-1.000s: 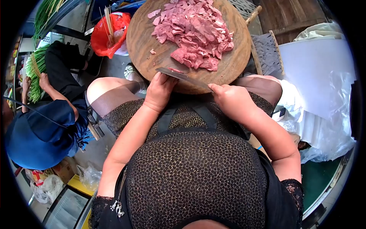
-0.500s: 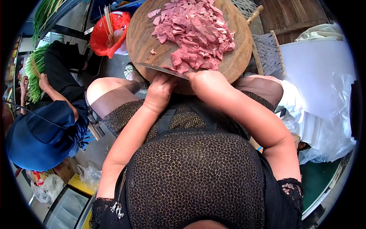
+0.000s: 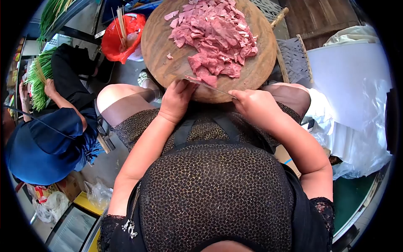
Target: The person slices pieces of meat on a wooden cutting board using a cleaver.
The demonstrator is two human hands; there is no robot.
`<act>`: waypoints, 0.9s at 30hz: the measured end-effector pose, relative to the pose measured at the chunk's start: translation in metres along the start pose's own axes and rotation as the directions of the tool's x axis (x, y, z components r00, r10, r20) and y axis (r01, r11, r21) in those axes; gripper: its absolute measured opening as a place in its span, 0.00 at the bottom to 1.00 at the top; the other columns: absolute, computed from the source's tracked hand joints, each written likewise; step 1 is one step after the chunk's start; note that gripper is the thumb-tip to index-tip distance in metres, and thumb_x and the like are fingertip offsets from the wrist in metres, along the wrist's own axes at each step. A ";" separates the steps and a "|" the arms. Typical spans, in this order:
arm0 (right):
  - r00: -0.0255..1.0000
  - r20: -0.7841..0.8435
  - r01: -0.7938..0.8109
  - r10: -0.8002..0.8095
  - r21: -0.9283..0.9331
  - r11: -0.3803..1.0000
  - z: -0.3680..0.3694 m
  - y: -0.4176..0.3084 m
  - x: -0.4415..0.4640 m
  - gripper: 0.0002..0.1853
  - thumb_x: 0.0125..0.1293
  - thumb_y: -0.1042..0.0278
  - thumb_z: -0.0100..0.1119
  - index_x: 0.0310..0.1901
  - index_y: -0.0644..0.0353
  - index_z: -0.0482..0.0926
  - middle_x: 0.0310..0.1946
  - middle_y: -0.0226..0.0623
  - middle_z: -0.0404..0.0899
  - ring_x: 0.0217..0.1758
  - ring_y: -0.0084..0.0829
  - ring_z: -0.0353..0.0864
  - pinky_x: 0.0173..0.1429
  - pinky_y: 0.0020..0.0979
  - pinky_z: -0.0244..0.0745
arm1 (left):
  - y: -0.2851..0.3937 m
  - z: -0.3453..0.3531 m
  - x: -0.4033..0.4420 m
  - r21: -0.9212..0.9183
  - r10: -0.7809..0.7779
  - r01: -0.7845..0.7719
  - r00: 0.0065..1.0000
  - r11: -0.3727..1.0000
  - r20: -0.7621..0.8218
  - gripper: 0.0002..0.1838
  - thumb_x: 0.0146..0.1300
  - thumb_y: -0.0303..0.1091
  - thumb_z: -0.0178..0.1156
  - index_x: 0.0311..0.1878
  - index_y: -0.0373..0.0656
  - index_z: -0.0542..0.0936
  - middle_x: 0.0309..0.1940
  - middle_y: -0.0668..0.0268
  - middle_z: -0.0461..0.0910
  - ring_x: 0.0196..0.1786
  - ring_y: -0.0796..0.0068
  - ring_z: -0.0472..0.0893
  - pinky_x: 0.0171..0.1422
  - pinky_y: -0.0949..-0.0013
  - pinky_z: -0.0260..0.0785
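Observation:
A round wooden chopping board point(image 3: 161, 46) sits between my knees. Heaped on it are thin pink-red meat slices point(image 3: 214, 29), which look like liver. My right hand point(image 3: 256, 104) is closed round the handle of a knife point(image 3: 214, 89), at the board's near edge. The blade, seen nearly edge-on, points left across that edge towards my left hand point(image 3: 176, 98). My left hand rests at the near edge with its fingers curled in beside the blade. What those fingers hold is hidden from above. A small scrap point(image 3: 169, 56) of meat lies apart, left of the heap.
A red bag-lined bin point(image 3: 113, 42) with thin sticks point(image 3: 121, 27) stands left of the board. Further left a person in blue point(image 3: 46, 145) handles long green stalks point(image 3: 40, 84). A woven chair point(image 3: 294, 59), white panel point(image 3: 348, 80) and plastic sheeting point(image 3: 365, 151) are at right.
My right hand has moved right and slightly towards me, drawing the knife with it. The blade has turned more edge-on. My left hand has hardly moved.

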State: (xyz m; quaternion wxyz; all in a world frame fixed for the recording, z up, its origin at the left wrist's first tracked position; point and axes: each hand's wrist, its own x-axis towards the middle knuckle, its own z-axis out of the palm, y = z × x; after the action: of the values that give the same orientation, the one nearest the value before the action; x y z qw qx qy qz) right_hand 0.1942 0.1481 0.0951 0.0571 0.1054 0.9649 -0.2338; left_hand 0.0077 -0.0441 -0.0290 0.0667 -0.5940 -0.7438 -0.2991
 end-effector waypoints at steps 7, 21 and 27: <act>0.998 0.065 0.021 -0.015 -0.103 0.994 0.004 -0.001 0.004 0.12 0.67 0.66 0.57 0.47 0.61 0.82 0.28 0.46 0.84 0.32 0.48 0.85 0.36 0.45 0.81 | 0.000 -0.001 -0.002 -0.088 -0.082 0.084 0.996 0.993 0.025 0.15 0.60 0.27 0.68 0.51 0.44 0.84 0.49 0.59 0.82 0.52 0.54 0.81 0.55 0.60 0.78; 0.997 -0.080 -0.004 0.012 0.104 0.995 0.042 -0.020 0.080 0.10 0.67 0.65 0.52 0.38 0.60 0.82 0.30 0.50 0.84 0.34 0.53 0.85 0.41 0.51 0.81 | 0.001 -0.001 -0.002 -0.054 -0.050 0.049 0.998 0.997 -0.023 0.14 0.56 0.25 0.62 0.47 0.45 0.85 0.44 0.64 0.82 0.50 0.61 0.82 0.51 0.64 0.79; 0.997 -0.052 0.053 -0.050 0.053 0.997 0.014 -0.005 0.031 0.12 0.70 0.63 0.54 0.47 0.57 0.83 0.30 0.47 0.84 0.36 0.51 0.85 0.42 0.50 0.79 | 0.000 -0.001 -0.002 -0.008 0.003 -0.004 0.999 1.000 -0.045 0.15 0.54 0.25 0.62 0.46 0.45 0.85 0.43 0.65 0.81 0.47 0.62 0.82 0.50 0.64 0.79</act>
State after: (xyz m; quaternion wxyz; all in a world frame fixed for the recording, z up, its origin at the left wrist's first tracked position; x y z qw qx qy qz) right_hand 0.1641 0.1422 0.0802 0.0237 0.0879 0.9617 -0.2585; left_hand 0.0082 -0.0458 -0.0292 0.0813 -0.5888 -0.7398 -0.3152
